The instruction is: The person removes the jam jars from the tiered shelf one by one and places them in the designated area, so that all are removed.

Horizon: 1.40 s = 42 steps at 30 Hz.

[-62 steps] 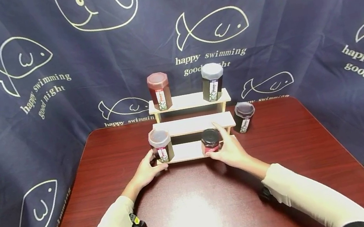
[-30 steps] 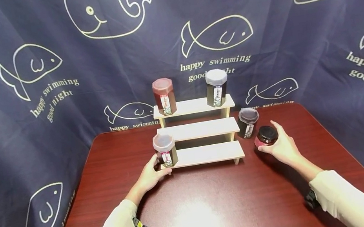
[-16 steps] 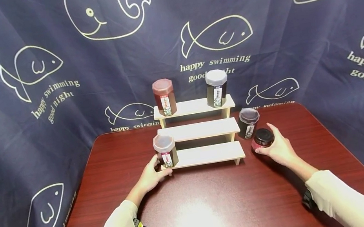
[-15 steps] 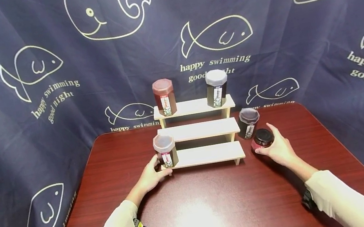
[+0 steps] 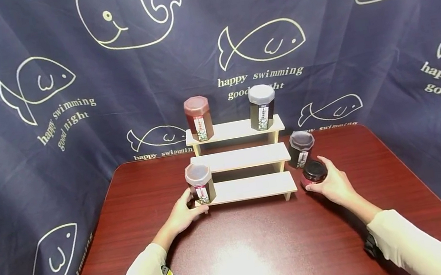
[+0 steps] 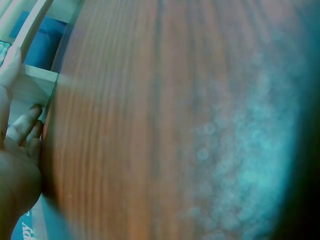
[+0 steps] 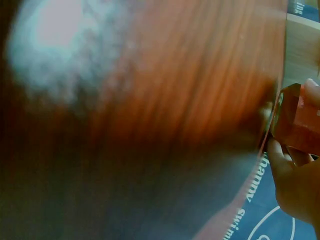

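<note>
A three-tier wooden display shelf (image 5: 250, 188) stands on the table. My left hand (image 5: 181, 214) grips its lower left end, with the thumb along the front edge and the fingers at the side. Close to those fingers, a dark jar with a clear lid (image 5: 200, 184) stands on the bottom tier. My right hand (image 5: 334, 185) holds a small jar with a black lid (image 5: 314, 172) and reddish body, thumb in front and fingers behind. This jar is low at the table, right of the shelf; whether its base touches the wood cannot be told. The right wrist view shows its red side (image 7: 306, 125).
A red jar (image 5: 199, 119) and a dark jar with a whitish lid (image 5: 262, 107) occupy the top tier. Another dark jar (image 5: 302, 149) stands on the table just behind the small jar. Dark blue fish-print cloth (image 5: 176, 77) hangs behind the table (image 5: 235, 231).
My right hand has carried the small jar from the bottom tier's right end to beside the shelf, then slightly left and nearer the front edge. My left hand stays on the shelf.
</note>
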{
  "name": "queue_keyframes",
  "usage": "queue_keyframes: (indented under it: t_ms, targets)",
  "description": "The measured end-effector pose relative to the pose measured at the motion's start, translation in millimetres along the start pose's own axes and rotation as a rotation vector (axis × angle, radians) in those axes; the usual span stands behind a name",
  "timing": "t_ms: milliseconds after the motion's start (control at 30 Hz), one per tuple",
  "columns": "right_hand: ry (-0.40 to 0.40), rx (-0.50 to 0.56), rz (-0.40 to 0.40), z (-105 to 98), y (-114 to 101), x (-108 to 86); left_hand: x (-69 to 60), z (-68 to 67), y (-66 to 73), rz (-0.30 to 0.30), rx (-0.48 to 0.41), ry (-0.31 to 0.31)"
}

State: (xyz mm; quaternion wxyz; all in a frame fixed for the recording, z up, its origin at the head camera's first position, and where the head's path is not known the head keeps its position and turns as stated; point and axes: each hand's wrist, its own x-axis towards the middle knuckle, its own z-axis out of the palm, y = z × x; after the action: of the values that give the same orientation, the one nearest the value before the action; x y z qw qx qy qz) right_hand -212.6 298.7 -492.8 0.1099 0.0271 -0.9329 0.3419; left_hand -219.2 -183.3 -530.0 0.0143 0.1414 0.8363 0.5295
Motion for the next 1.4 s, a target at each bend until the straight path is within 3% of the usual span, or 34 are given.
queue_keyframes:
  t_ms: [233, 467, 867, 1200, 1333, 1400]
  targets:
    - [-0.013, -0.012, 0.007, 3, 0, -0.5, -0.4, 4.1, 1.4, 0.014, 0.011, 0.027]
    - [-0.007, -0.007, -0.013, 5, -1, -1.0, -1.7, 0.2, 2.0, -0.011, -0.036, -0.002]
    - [-0.024, -0.011, -0.023, 9, 3, -0.4, -2.5, -1.2, 2.6, 0.008, -0.02, -0.004]
    - [-0.077, 0.076, 0.031, 6, -5, 0.0, -2.8, -0.3, 1.6, -0.003, -0.046, -0.001]
    - [-0.021, 0.182, 0.009, -4, -21, 0.1, -1.9, -0.5, 2.6, -0.003, -0.04, -0.01]
    - [0.038, 0.211, -0.043, -8, -34, 2.3, -2.6, -2.3, 3.5, 0.0, -0.036, -0.016]
